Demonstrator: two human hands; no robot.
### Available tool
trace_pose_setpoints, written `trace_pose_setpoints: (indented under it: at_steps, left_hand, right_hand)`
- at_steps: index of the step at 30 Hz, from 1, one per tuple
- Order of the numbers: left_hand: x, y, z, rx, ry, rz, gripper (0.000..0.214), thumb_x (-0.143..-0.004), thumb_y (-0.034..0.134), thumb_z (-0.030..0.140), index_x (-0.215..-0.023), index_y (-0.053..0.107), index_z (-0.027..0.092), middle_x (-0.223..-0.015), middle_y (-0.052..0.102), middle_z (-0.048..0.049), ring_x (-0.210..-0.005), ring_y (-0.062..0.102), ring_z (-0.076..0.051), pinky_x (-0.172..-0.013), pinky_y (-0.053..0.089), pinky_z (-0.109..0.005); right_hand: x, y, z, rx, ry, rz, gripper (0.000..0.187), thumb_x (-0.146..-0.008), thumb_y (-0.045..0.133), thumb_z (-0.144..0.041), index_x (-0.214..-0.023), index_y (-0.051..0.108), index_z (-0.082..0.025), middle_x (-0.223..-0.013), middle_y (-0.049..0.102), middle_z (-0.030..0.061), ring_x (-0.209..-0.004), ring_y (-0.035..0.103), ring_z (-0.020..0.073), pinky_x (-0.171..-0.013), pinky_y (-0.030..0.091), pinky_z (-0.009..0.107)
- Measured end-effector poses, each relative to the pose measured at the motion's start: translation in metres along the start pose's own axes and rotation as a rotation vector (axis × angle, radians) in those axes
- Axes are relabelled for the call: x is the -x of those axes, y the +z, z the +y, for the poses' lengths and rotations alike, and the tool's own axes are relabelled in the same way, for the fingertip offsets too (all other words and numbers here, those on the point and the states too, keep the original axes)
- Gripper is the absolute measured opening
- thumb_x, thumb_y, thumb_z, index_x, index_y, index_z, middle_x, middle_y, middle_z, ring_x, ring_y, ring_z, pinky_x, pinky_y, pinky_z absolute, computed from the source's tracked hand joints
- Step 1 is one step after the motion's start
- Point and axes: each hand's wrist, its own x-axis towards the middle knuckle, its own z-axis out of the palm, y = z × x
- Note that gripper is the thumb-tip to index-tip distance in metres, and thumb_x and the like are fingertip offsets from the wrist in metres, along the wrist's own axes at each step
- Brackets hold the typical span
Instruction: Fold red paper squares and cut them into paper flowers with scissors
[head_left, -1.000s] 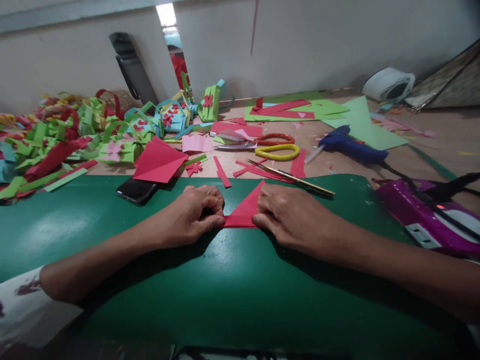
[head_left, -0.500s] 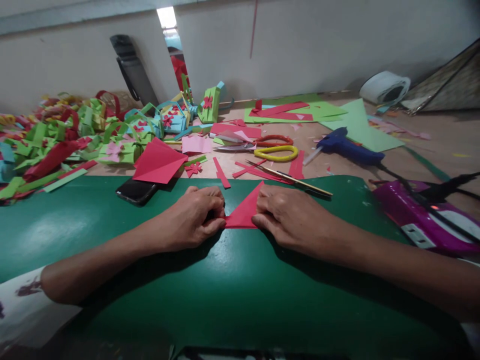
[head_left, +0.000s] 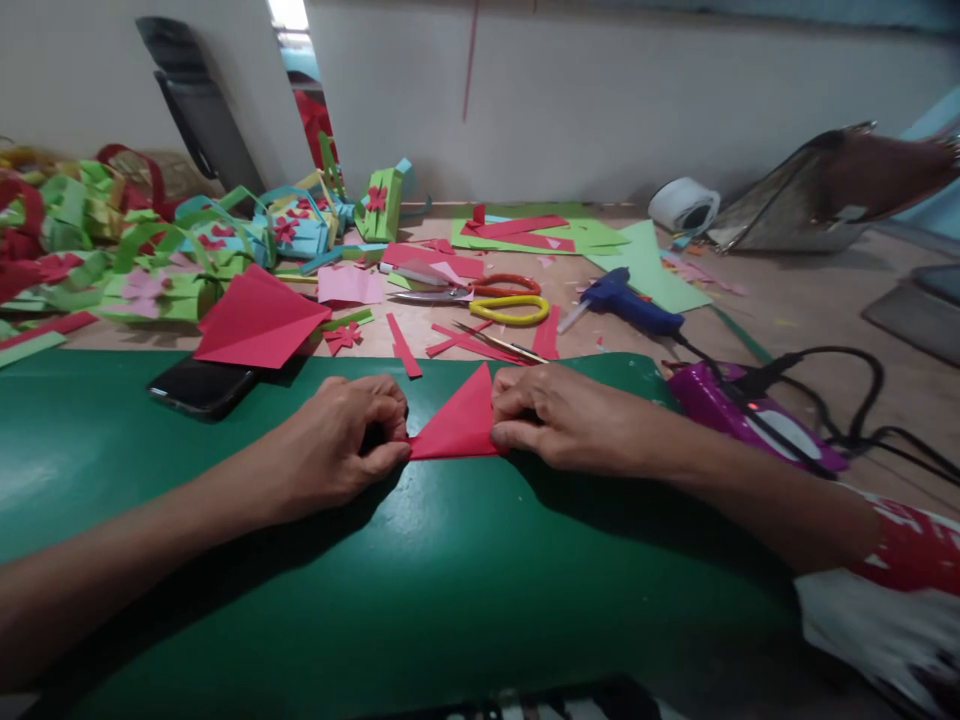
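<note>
On the green mat [head_left: 420, 600] lies 1 folded red paper [head_left: 457, 420], the left hand [head_left: 349, 435] pinching its left corner, the right hand [head_left: 555, 415] its right edge, fingers curled. Just beyond: 1 phone [head_left: 191, 392], partly overlapped by 1 red sheet [head_left: 259, 320]; 1 pointed tool [head_left: 510, 345], partly hidden behind the right hand. Farther: scissors [head_left: 510, 311], blue glue gun [head_left: 634, 303]. Rearmost: 1 white roll [head_left: 666, 205] near the wall [head_left: 570, 110].

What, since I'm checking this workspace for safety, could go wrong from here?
The left hand and right hand both pinch the red paper; an uneven pull might skew or tear it. A pointed tool lies just beyond the right hand, so a careless reach could cause a prick. The cord of the glue gun lies beyond the right forearm, where a sweep might snag it.
</note>
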Motion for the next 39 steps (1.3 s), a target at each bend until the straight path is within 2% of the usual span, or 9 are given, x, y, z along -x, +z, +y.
trace_pose_setpoints:
  at_steps: [7,16,24,31,35,39]
  left_hand:
    - [0.0,0.001,-0.001,0.006,0.004,0.005,0.018,-0.078,0.05,0.016,-0.06,0.047,0.018,-0.07,0.052,-0.0005,-0.062,0.047,-0.014,-0.06,0.034,-0.029]
    - [0.0,0.0,0.002,0.001,-0.031,-0.007,0.019,-0.079,0.05,0.017,-0.06,0.046,0.018,-0.07,0.052,-0.0007,-0.062,0.046,-0.014,-0.062,0.034,-0.03]
    - [0.0,0.001,0.004,0.015,-0.095,-0.002,0.018,-0.077,0.05,0.018,-0.06,0.046,0.018,-0.072,0.052,0.0,-0.061,0.047,-0.013,-0.06,0.034,-0.028]
    - [0.001,0.0,0.007,0.024,-0.09,0.001,0.02,-0.077,0.049,0.017,-0.058,0.044,0.018,-0.069,0.051,0.0002,-0.06,0.046,-0.013,-0.059,0.034,-0.027]
    - [0.0,0.001,0.006,0.029,-0.089,0.008,0.019,-0.077,0.05,0.017,-0.059,0.047,0.018,-0.07,0.052,0.0,-0.062,0.047,-0.013,-0.059,0.035,-0.027]
    - [0.003,0.002,0.005,0.054,-0.123,0.045,0.014,-0.077,0.054,0.018,-0.063,0.049,0.018,-0.068,0.052,0.0019,-0.059,0.046,-0.011,-0.056,0.035,-0.025]
  right_hand:
    - [-0.001,-0.001,0.003,-0.085,0.038,0.007,0.034,-0.082,0.058,-0.02,-0.053,0.042,-0.019,-0.056,0.04,-0.0058,-0.056,0.044,0.0112,-0.053,0.032,0.024]
    - [0.003,-0.001,-0.006,-0.052,0.045,0.038,0.034,-0.081,0.054,-0.01,-0.052,0.037,-0.018,-0.065,0.042,-0.0037,-0.059,0.043,0.0107,-0.054,0.028,0.025]
    - [0.002,0.0,-0.006,0.01,0.041,0.042,0.031,-0.082,0.053,-0.016,-0.054,0.04,-0.018,-0.066,0.045,-0.002,-0.059,0.043,0.0117,-0.052,0.027,0.026]
    - [0.002,0.003,-0.005,0.09,0.038,0.045,0.031,-0.082,0.053,-0.016,-0.054,0.041,-0.017,-0.065,0.046,-0.002,-0.056,0.042,0.0105,-0.051,0.026,0.026]
    - [0.003,0.005,-0.008,0.157,0.045,0.052,0.028,-0.083,0.055,-0.017,-0.056,0.047,-0.017,-0.06,0.047,-0.0019,-0.053,0.042,0.0112,-0.05,0.025,0.027]
    - [0.004,0.007,-0.011,0.236,0.043,0.091,0.022,-0.082,0.057,-0.015,-0.061,0.055,-0.015,-0.067,0.055,0.0023,-0.061,0.048,0.0154,-0.058,0.03,0.029]
